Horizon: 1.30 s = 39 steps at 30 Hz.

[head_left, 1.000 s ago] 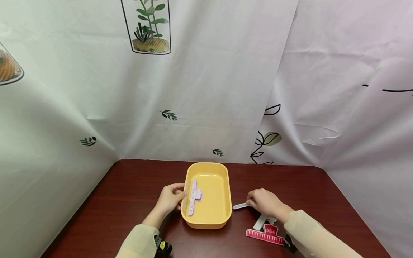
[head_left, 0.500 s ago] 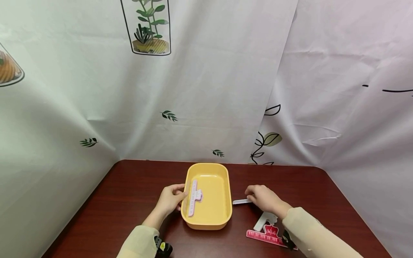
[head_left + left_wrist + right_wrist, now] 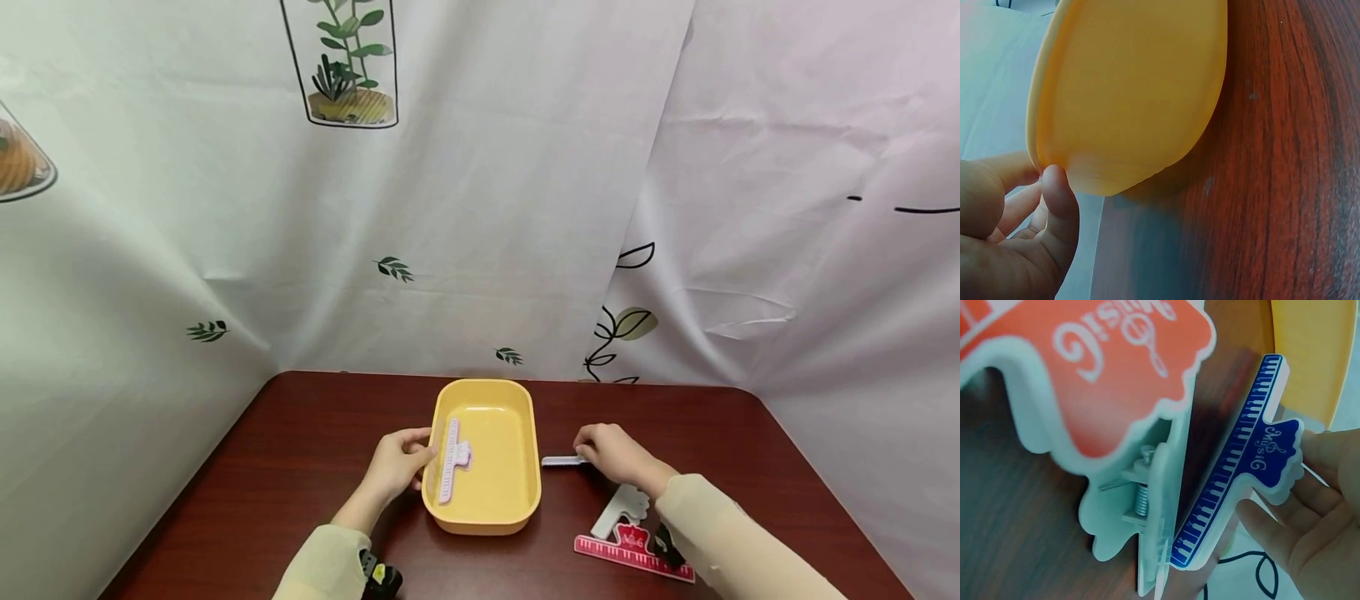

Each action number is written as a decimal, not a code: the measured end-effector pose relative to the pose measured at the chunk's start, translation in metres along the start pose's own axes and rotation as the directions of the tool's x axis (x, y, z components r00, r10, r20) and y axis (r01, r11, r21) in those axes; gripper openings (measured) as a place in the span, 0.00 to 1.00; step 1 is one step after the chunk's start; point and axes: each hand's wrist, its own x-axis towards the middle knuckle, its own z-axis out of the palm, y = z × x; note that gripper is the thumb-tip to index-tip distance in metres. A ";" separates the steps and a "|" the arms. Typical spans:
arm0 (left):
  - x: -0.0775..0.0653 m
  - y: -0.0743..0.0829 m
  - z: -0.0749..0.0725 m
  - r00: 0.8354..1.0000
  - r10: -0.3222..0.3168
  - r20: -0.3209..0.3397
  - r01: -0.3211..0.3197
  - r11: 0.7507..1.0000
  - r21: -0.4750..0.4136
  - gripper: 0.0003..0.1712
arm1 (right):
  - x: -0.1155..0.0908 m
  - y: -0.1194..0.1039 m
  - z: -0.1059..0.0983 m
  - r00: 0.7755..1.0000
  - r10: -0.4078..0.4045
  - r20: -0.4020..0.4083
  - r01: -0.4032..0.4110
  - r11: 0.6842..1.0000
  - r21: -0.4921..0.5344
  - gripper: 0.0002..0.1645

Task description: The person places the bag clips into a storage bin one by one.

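Observation:
A yellow tray [image 3: 498, 467] rests on the table, with a pale pink piano-key clip [image 3: 447, 475] along its left inside. My left hand [image 3: 397, 462] pinches the tray's left rim; in the left wrist view the thumb [image 3: 1060, 200] lies at the edge. Right of the tray, my right hand [image 3: 617, 455] holds a music clip [image 3: 562, 461] by its scalloped handle. Only a thin pale edge of this clip shows from the head, while the right wrist view shows its dark blue piano-key face [image 3: 1232, 459].
A red music clip [image 3: 615, 552] lies near the right sleeve, with a white clip [image 3: 618, 510] just behind it. The red clip [image 3: 1129, 369] looms close in the right wrist view. White printed cloth [image 3: 480, 208] hangs around the wooden table [image 3: 337, 408].
My right hand has moved slightly farther from the body with the clip, whose visible edge has turned nearly level. More of the red and white clips shows. The left hand stays at the rim.

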 end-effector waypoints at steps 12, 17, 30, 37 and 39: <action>0.001 0.000 0.000 1.000 0.008 -0.003 -0.008 1.000 0.001 0.24 | 0.006 0.003 -0.009 0.998 0.052 -0.022 -0.048 0.990 0.131 0.06; 0.001 0.000 0.000 1.000 0.010 -0.003 -0.010 1.000 -0.006 0.24 | 0.006 0.003 -0.011 0.994 0.093 -0.049 -0.080 0.972 0.222 0.08; 0.002 -0.001 0.001 1.000 0.009 -0.004 -0.009 1.000 -0.002 0.24 | 0.001 0.007 -0.005 0.940 0.318 0.123 -0.319 0.692 0.648 0.16; 0.001 0.000 0.001 1.000 0.004 -0.002 -0.004 1.000 -0.005 0.24 | -0.003 0.010 0.000 0.905 0.375 0.203 -0.387 0.523 0.759 0.20; 0.001 0.000 0.001 1.000 0.005 -0.003 -0.005 1.000 -0.004 0.24 | -0.004 0.009 0.000 0.902 0.373 0.216 -0.389 0.488 0.781 0.22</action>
